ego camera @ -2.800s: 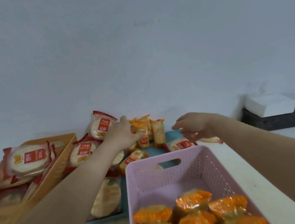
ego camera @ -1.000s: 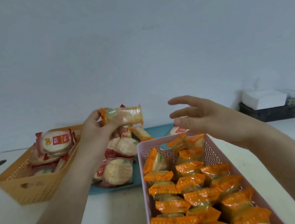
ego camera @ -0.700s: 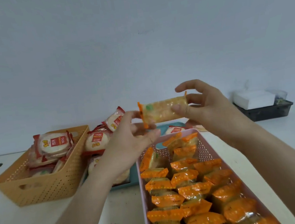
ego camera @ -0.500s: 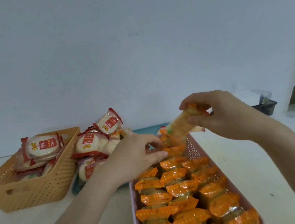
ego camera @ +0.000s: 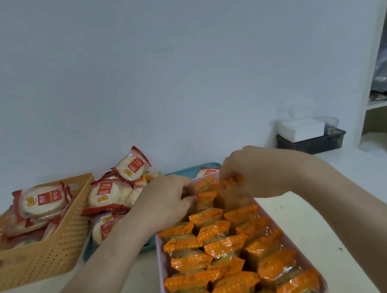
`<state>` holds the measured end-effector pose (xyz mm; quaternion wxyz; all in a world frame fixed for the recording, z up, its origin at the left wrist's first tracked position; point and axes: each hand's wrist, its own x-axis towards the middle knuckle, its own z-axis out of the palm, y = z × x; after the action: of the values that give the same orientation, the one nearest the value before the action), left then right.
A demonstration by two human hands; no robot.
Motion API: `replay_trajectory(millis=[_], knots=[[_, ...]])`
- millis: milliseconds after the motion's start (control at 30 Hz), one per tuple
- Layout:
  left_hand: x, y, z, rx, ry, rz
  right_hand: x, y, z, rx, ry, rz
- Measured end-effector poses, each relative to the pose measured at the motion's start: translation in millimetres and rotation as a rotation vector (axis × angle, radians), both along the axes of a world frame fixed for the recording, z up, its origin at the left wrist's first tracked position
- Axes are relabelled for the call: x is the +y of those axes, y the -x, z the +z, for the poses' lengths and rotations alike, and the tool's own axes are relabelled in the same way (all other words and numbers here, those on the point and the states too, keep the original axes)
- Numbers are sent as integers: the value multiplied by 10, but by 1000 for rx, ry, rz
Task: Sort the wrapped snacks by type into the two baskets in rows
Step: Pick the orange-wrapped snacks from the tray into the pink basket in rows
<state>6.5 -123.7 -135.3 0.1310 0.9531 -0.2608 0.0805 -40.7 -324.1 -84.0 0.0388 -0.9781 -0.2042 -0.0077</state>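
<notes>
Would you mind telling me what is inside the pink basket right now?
Rows of orange-wrapped snacks fill the pink basket. The left hand and the right hand, pinching an orange packet, cover its far end; the packets hide the floor.

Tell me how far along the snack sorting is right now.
Done: the pink basket is almost full of orange packets in rows, and the orange basket holds several red-wrapped crackers. In hand: the right hand pinches one held packet at the pink basket's far end; the left hand touches the packets there. Left: a pile of red-wrapped crackers on the teal tray.
</notes>
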Motion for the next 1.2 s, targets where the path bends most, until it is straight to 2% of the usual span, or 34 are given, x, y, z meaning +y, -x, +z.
replay_trajectory(millis=[100,167,233,333,433,533,700,800,900,1033,1100,1200], knots=[[38,50,66,29,33,-27,-12,-41,-115,81,-92,-24],[133,117,119,67,77,-13,-56,-63,-166,23,-294,-70],[253,160,174,17,-9,-3,-101,-107,-206,-71,-417,-120],[335,212,213,-79,-215,21,-100,-176,-283,-56,-377,-153],[291,245,182,-81,-324,10,-42,-196,-331,-27,-328,-139],[248,225,126,-29,-286,13,4,-206,-331,-59,-311,-136],[226,103,65,-227,-189,47,26,-263,-284,-69,-325,-122],[202,68,60,-262,-132,48,6,-314,-259,-57,-361,-120],[143,45,68,-247,-76,57,-40,-336,-256,-9,-363,-132],[78,5,131,-79,11,17,-81,-334,-192,177,-165,-68],[79,-23,183,-31,8,-13,-82,-368,-153,191,-169,-75],[64,-30,227,-80,44,-36,-56,-451,-150,145,-153,-79]])
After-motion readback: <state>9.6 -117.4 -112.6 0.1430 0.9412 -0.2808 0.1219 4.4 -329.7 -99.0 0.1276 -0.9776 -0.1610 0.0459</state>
